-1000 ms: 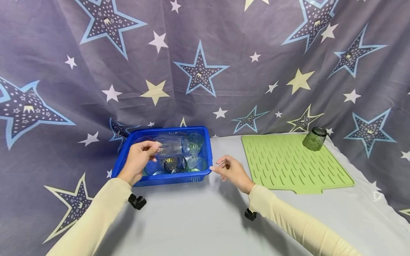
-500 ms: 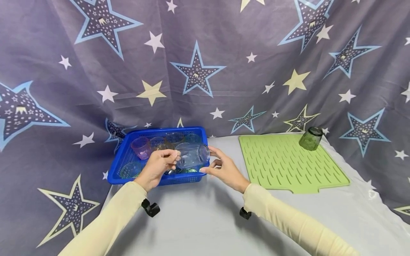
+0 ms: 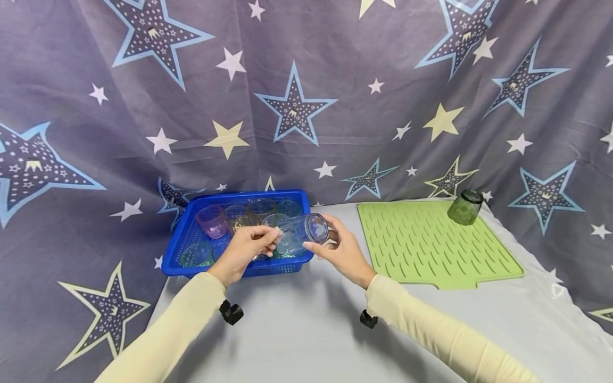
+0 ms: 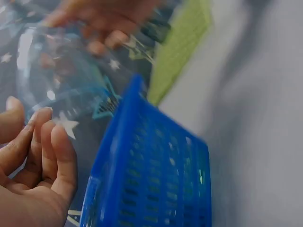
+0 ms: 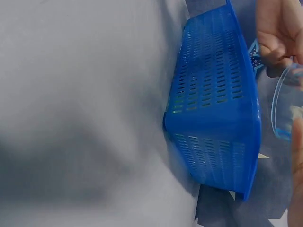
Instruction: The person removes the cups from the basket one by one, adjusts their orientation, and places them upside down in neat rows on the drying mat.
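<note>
Head view: clear glass [image 3: 297, 234] held in the air, above front right part of blue basket [image 3: 273, 269].
Long axis of glass: running left to right, nearly level, with right end slightly higher.
Ends of glass: wider mouth seemingly toward left, base toward right; not fully sure, because of transparent wall and blur in left wrist view.
Grip of left hand [image 3: 246, 248]: grasping left end of clear glass, pinched by thumb and fingertips.
Grip of right hand [image 3: 344, 251]: grasping right end of clear glass, thumb at near side, fingers at far side; firmness not possible to tell.
Glass against basket: right end apparently reaching over right rim, near front corner.
Green mat [image 3: 431, 247]: to the right, well apart from clear glass; right hand clearly nearer than left hand.
Between glass and mat: right hand, right rim of blue basket, then strip of gray table [image 3: 297, 330].
On mat: dark green tumbler [image 3: 463, 209] near far right corner, occupying that place.
Inside basket: pink cup [image 3: 212, 223] at left, green glass [image 3: 196, 255] near front left corner, several others partly hidden.
Behind: starry curtain [image 3: 354, 143], closing the far side.
</note>
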